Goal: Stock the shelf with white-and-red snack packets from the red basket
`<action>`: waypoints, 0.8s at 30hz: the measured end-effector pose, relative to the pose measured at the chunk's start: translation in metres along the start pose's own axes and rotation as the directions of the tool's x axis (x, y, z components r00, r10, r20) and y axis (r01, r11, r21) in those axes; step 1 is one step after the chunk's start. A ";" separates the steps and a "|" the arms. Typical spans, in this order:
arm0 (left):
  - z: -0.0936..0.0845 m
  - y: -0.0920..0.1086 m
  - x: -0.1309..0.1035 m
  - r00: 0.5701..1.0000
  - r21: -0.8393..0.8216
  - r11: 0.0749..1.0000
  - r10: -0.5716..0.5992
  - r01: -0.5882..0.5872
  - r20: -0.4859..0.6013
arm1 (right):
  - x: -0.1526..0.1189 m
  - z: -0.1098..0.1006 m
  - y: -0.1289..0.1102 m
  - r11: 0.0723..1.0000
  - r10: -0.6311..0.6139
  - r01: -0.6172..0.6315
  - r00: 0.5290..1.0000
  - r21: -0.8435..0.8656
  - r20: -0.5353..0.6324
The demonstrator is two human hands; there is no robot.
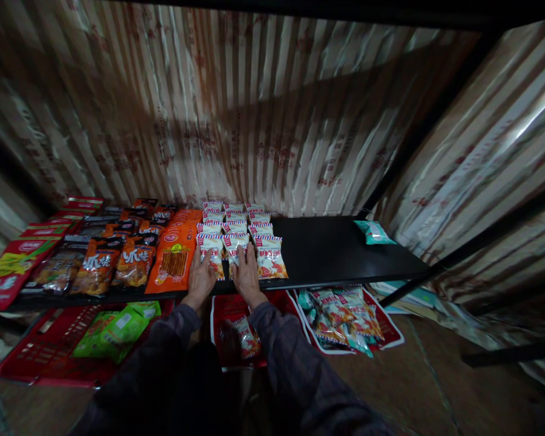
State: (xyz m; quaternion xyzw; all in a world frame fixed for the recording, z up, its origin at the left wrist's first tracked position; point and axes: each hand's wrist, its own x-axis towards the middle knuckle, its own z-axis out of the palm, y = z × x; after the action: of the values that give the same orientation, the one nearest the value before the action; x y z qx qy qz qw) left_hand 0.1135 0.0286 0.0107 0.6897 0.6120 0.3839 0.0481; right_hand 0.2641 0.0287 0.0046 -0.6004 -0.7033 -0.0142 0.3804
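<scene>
Rows of white snack bags (270, 257) with red print lie on the black shelf (320, 248), in three columns running back. My left hand (201, 277) rests with fingers stretched on the front bag of the left column, at its left side. My right hand (246, 270) lies on the front bag of the middle column, its fingers extended and slightly apart. Both hands touch the bags from above without gripping them. Just left of my left hand are orange snack bags (171, 260) with a clear window.
Farther left sit dark-orange bags (97, 266) and red bags (20, 260). A teal bag (373, 232) lies at the shelf's right end. Below stand red baskets: one with green bags (122, 330), a middle basket (222, 309), and one full of snack bags (345, 315). Black posts (436, 115) frame the shelf.
</scene>
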 end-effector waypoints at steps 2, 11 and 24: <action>-0.002 0.000 0.000 1.000 -0.001 1.000 0.012 -0.012 0.015 | 0.000 0.000 0.000 1.000 -0.003 0.003 1.000 0.005 0.002; 0.001 0.001 -0.004 1.000 0.013 1.000 -0.006 0.006 -0.010 | -0.002 0.001 -0.005 0.999 0.036 -0.036 0.999 -0.021 -0.015; 0.002 0.003 -0.008 0.999 0.023 0.999 -0.028 0.029 -0.032 | -0.006 0.003 -0.007 0.997 -0.020 0.015 0.998 -0.072 -0.061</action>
State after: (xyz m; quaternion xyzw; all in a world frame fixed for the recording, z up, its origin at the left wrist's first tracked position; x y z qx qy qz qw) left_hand 0.1169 0.0216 0.0071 0.6752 0.6271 0.3869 0.0355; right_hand 0.2570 0.0232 0.0021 -0.6068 -0.6954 -0.0613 0.3801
